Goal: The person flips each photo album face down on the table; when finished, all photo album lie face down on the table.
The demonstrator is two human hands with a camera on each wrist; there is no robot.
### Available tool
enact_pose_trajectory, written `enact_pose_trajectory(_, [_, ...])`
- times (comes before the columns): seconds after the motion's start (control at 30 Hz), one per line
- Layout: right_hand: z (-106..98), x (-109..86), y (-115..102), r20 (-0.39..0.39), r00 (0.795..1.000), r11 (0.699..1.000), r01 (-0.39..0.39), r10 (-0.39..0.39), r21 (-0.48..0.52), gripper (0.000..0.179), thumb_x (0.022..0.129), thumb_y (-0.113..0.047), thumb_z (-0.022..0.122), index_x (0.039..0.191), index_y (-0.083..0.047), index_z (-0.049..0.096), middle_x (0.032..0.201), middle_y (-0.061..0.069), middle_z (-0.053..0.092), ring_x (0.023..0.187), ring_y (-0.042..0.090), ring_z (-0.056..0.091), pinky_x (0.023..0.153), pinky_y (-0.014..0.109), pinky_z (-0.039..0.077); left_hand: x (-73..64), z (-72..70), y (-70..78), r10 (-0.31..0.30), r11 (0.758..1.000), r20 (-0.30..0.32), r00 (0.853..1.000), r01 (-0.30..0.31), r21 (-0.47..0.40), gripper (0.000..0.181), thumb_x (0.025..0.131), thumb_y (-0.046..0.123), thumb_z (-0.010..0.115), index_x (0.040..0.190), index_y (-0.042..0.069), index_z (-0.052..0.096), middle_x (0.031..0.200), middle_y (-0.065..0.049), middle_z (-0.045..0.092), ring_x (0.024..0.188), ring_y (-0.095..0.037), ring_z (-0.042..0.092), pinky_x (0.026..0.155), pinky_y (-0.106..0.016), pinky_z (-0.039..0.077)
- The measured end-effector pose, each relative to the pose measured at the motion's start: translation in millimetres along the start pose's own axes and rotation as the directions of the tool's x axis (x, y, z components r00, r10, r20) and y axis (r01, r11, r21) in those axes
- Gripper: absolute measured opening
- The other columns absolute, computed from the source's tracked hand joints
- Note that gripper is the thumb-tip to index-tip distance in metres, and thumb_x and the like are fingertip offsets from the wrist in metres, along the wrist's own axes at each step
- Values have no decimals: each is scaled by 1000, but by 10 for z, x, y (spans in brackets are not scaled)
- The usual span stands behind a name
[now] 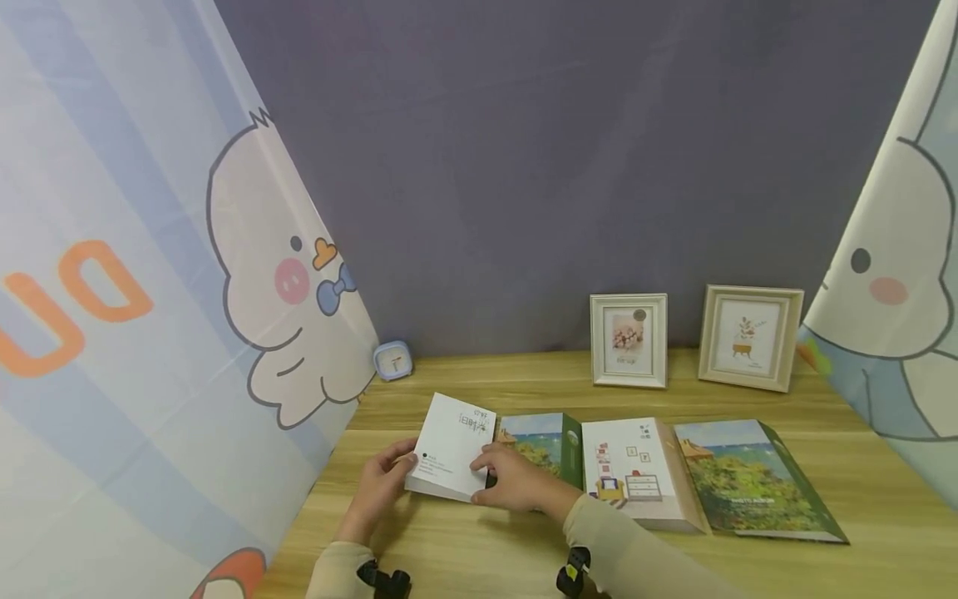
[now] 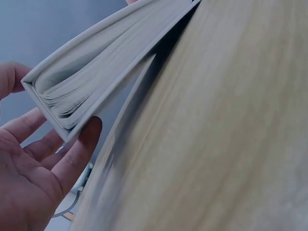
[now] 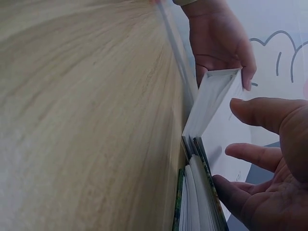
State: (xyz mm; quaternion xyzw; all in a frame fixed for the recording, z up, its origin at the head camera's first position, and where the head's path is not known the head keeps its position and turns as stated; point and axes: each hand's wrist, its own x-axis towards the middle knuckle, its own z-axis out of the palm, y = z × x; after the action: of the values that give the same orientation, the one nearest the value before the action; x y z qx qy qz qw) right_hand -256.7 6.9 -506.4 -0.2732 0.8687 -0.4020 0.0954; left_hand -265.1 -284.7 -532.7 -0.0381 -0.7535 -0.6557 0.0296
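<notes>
My left hand (image 1: 377, 484) grips a white photo album (image 1: 449, 437) at its left spine edge, thumb on the cover and fingers underneath. In the left wrist view the spine end is tilted up off the table, and page edges (image 2: 91, 72) show between the covers. The album's other end stays low, right beside a green album with a painted landscape (image 1: 527, 437). At the right edge of the white album is my right hand (image 1: 516, 480). Its fingers (image 3: 260, 156) are spread close over the cover in the right wrist view, not curled round it.
Further right on the wooden table (image 1: 494, 549) lie a white album with a furniture drawing (image 1: 636, 474) and another green landscape album (image 1: 756, 482). Two picture frames, one white (image 1: 629, 341) and one beige (image 1: 751, 337), stand at the back. A small blue clock (image 1: 392, 360) stands back left.
</notes>
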Motion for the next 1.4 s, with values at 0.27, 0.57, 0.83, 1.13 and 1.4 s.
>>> enact_pose_trajectory(0.27, [21, 13, -8, 7, 1000, 1000, 3, -3, 13, 45, 90, -29, 84, 129, -10, 72, 156, 23, 44, 127, 36, 60, 102, 46, 54, -42, -9, 64, 17, 999, -5, 1000, -18, -47, 41, 102, 16, 71, 139, 0, 65, 130, -21, 67, 103, -20, 71, 81, -29, 61])
enact_pose_trajectory(0.57, [27, 72, -22, 25, 1000, 985, 8, -13, 173, 43, 90, -20, 85, 128, -4, 71, 138, 15, 58, 118, 33, 63, 93, 42, 57, -70, -60, 126, 88, 991, -5, 996, -88, -99, 42, 104, 12, 67, 143, -3, 61, 138, -22, 62, 110, -21, 70, 87, -32, 61])
enact_pose_trajectory(0.83, [39, 123, 32, 44, 999, 968, -18, 8, 250, 43, 92, -17, 84, 131, -6, 70, 133, 16, 63, 122, 36, 64, 92, 46, 59, -99, -47, 187, 86, 985, 9, 996, -84, -151, 43, 101, 8, 70, 142, -2, 61, 146, -20, 57, 119, -21, 67, 91, -33, 61])
enact_pose_trajectory(1.13, [5, 130, -15, 36, 999, 955, -20, 10, 296, 61, 93, -19, 82, 148, -10, 57, 151, 16, 52, 126, 36, 62, 90, 43, 60, -54, -15, 213, 167, 972, 50, 985, -156, -178, 43, 102, 6, 68, 142, -5, 60, 147, -24, 56, 123, -22, 65, 94, -32, 59])
enact_pose_trajectory(1.4, [-34, 90, -58, 12, 1000, 943, 20, -25, 332, 67, 96, -20, 80, 155, -8, 49, 152, 21, 50, 125, 39, 60, 88, 46, 60, -58, 55, 193, 152, 969, 120, 981, -124, -215, 46, 106, 6, 60, 150, -6, 50, 148, -21, 56, 121, -19, 64, 96, -33, 58])
